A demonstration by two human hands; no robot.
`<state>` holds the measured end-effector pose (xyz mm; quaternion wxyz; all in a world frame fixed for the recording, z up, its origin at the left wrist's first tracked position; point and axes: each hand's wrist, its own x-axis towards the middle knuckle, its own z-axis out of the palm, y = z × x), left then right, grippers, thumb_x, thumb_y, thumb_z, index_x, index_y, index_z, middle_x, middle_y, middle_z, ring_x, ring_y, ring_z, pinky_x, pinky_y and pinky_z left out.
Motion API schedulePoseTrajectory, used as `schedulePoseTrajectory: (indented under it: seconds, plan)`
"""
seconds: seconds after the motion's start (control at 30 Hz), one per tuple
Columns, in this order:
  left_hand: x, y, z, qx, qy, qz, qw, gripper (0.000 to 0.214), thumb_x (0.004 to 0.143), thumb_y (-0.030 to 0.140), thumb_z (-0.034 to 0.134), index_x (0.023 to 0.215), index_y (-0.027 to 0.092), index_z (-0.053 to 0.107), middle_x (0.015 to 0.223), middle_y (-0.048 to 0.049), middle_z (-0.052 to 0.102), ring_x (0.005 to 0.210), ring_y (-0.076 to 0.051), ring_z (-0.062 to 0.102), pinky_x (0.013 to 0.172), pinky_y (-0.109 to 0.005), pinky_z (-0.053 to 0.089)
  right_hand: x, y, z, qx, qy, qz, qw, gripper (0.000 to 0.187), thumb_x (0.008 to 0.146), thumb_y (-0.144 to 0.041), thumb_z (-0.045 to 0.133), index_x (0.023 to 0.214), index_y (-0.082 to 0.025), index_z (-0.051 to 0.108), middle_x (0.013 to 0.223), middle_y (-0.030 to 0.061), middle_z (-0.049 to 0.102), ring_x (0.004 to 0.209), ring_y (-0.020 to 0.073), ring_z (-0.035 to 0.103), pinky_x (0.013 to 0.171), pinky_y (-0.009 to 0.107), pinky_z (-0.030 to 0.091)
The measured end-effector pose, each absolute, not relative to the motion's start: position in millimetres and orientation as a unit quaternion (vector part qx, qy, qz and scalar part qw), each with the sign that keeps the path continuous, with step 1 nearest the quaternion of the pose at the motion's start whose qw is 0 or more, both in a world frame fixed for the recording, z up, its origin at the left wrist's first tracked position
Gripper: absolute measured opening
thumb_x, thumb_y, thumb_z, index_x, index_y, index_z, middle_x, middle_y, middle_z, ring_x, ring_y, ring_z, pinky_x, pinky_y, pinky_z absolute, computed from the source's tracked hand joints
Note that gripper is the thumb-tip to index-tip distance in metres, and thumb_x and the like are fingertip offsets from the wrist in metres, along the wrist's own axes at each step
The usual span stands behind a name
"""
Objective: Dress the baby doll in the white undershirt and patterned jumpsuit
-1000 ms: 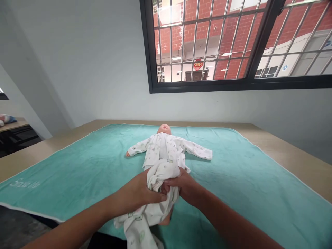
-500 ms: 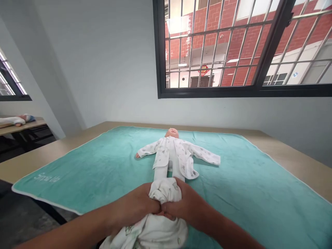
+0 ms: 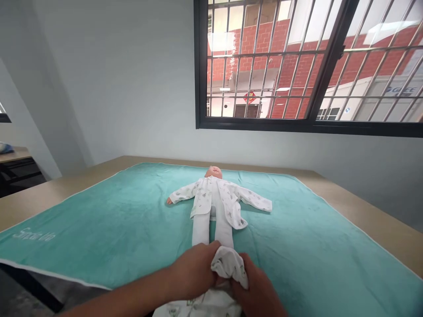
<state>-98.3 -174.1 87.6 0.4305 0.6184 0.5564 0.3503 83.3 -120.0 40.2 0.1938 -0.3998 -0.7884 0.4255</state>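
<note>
A baby doll lies on its back on a teal blanket, head toward the wall, arms spread. It wears a white printed top and white legs that stretch toward me. My left hand and my right hand are both closed on a bunched white printed garment at the doll's feet. More of that garment hangs down below my hands at the bottom edge of the view.
The blanket covers a wooden table set against a pale wall. A barred window is above. At far left stands another table with something on it. The blanket's near edge drops off at lower left.
My hands have drawn the bunched garment down from the doll's waist to its feet, baring the white legs. The view has pulled back a little.
</note>
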Motion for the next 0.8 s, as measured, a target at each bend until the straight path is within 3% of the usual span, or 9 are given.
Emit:
schedulePoseTrajectory:
  seconds: [0.17,0.47,0.63,0.73,0.8]
  plan:
    - [-102,-175,102,0.566,0.608,0.354,0.430,0.050,0.054,0.037,0.085,0.096,0.023,0.062,0.093,-0.0011,0.069,0.088,-0.027,0.062,0.067,-0.032,0.045,92,-120,65,-0.356,-0.713,0.556,0.237,0.035,0.074,-0.041,0.069,0.101,-0.023,0.058,0.100,0.0045,0.069,0.094,0.0270,0.061,0.078,0.035,0.047]
    - [-111,-171,114,0.602,0.501,0.381,0.492,0.036,0.070,0.015,0.068,0.104,0.023,0.063,0.101,-0.0006,0.069,0.098,-0.029,0.061,0.076,-0.034,0.047,96,-100,70,-0.345,-0.782,0.466,0.230,0.028,0.074,-0.024,0.061,0.102,-0.023,0.058,0.102,0.0050,0.067,0.095,0.0270,0.061,0.079,0.037,0.047]
    - [-109,-169,122,0.644,0.499,0.348,0.464,0.042,0.072,0.021,0.070,0.112,0.026,0.060,0.110,-0.0009,0.066,0.100,-0.028,0.061,0.076,-0.033,0.046,93,-99,71,-0.353,-0.766,0.464,0.270,0.045,0.071,-0.025,0.067,0.114,-0.025,0.055,0.110,0.0065,0.067,0.100,0.0288,0.061,0.082,0.038,0.047]
    - [-107,-168,121,0.681,0.524,0.307,0.408,0.040,0.075,0.032,0.070,0.112,0.027,0.058,0.109,-0.0026,0.067,0.097,-0.029,0.062,0.072,-0.034,0.044,96,-100,73,-0.334,-0.732,0.515,0.296,0.039,0.072,-0.025,0.065,0.110,-0.024,0.055,0.107,0.0049,0.067,0.101,0.0269,0.060,0.084,0.036,0.047]
    - [-108,-164,114,0.698,0.547,0.299,0.352,0.032,0.074,0.038,0.070,0.101,0.025,0.061,0.099,-0.0045,0.068,0.091,-0.031,0.061,0.069,-0.036,0.040,97,-99,73,-0.319,-0.722,0.530,0.310,0.032,0.074,-0.025,0.063,0.105,-0.023,0.056,0.104,0.0042,0.067,0.098,0.0255,0.061,0.084,0.036,0.047]
